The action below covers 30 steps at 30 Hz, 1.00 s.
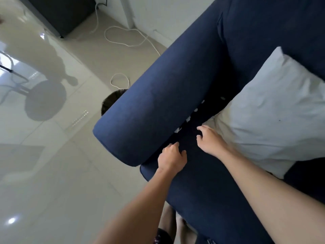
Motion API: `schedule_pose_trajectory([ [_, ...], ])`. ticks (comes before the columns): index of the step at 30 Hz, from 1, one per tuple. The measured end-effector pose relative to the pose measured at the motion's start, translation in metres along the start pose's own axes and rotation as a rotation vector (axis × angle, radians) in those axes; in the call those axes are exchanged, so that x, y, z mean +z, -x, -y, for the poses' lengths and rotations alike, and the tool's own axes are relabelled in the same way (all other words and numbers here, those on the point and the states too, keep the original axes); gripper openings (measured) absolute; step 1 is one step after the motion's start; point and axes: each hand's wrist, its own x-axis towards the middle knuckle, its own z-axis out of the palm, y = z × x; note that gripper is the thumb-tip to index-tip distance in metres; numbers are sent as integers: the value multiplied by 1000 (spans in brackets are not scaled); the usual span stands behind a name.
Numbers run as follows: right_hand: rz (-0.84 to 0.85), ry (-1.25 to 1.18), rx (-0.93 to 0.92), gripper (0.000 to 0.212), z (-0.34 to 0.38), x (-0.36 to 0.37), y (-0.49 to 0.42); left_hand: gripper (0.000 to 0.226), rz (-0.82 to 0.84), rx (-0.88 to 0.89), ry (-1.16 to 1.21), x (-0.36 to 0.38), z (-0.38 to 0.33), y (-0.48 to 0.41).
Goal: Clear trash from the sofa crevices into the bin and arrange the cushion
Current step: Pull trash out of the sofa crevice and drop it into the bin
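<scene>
Beside the armrest [158,95], on the floor [52,191], stands a dark bin [110,101], mostly hidden by the rolled arm; its inside looks lined with a dark bag, contents not discernible.

Navy sofa [202,191], seen from above at a tilt. Armrest long axis runs from lower left to upper right. Along the crevice between armrest and seat lies a row of small white scraps [189,118], strung out on that same diagonal, one more pale scrap higher up near the cushion's edge. Probably paper bits; too small and blurred to be sure.

White cushion [274,113] lies on the seat against the backrest, tilted, one corner pointing toward the top of the frame, its lower edge near the crevice.

Left hand [171,157]: forearm reaches in from the bottom, palm down, fingers [173,146] curled narrow and pressed at the near end of the crevice, touching the armrest's base. Cannot tell whether anything is pinched there.

Right hand [211,140]: forearm crosses the seat from lower right, palm down, digits loosely spread and bent, tips resting on the seat just beside the cushion's corner, holding nothing visible.

White cable [123,36] loops on the tiles beyond.
</scene>
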Motion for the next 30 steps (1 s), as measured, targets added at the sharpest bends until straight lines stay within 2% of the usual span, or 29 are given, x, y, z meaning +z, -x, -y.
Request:
schedule_pose_trajectory([
  [6,-5,1,-57,46,-16,36,-60,60,36,-31,93,38,14,-74],
  [15,-6,57,-176,43,-33,68,-131,63,22,51,225,76,31,-143],
  [24,68,430,-90,48,-32,73,-157,70,113,67,160,81,35,-165],
  [27,46,420,-91,44,-31,71,-160,73,105,57,138,80,32,-164],
  [30,-60,281,-104,34,-32,70,-157,74,55,63,100,76,28,-159],
])
